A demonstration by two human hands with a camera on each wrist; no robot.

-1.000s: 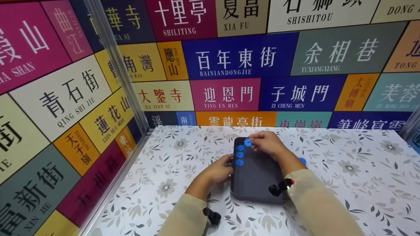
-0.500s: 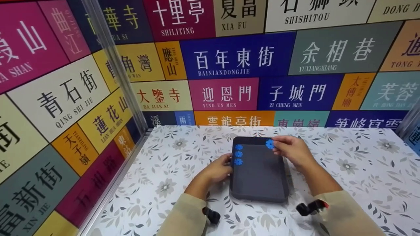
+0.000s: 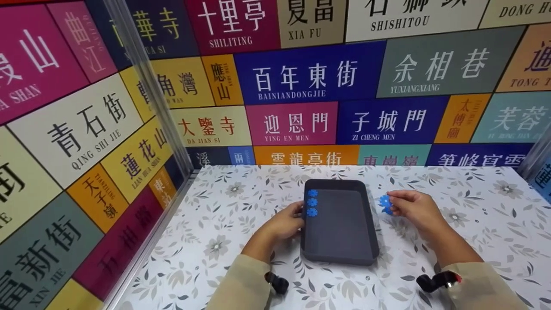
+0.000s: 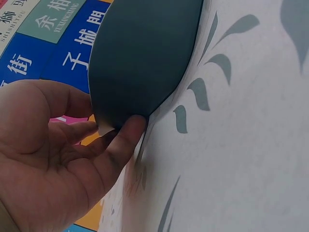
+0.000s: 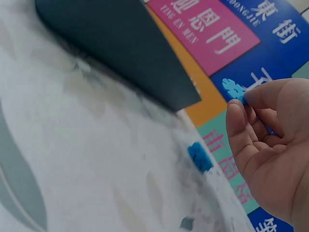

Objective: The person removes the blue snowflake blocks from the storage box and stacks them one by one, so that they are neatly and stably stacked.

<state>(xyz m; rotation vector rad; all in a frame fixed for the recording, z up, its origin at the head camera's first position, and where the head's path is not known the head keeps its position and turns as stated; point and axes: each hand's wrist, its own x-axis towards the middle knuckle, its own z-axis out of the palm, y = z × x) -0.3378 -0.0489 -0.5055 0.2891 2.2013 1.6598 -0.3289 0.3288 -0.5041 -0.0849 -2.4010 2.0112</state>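
on a white desk (image 3: 181,241) printed with grey leaves and flowers, a dark grey rectangular open tray (image 3: 340,232) lies with its long sides running away from the person. the left hand (image 3: 287,221) grips the tray's left wall, one fingertip against the outer side. right of the tray, the right hand (image 3: 413,209) pinches a flat blue notched disc (image 5: 232,89) between thumb and forefinger; a strip of patterned surface shows between this hand and the tray's right wall. the right wrist view has the disc raised, with a small blue piece (image 5: 200,157), blurred in outline, lying on the desk below and apart from the fingers.

inside the tray, three round blue notched discs (image 3: 312,202) form a column close along the left wall, toward the far corner. bare grey floor spreads from them to the right wall and the near rim, leaving wide room. the tray's far rim sits near the desk's back edge, with a narrow margin between; beyond that edge rise coloured sign panels (image 3: 297,125) with lettering.
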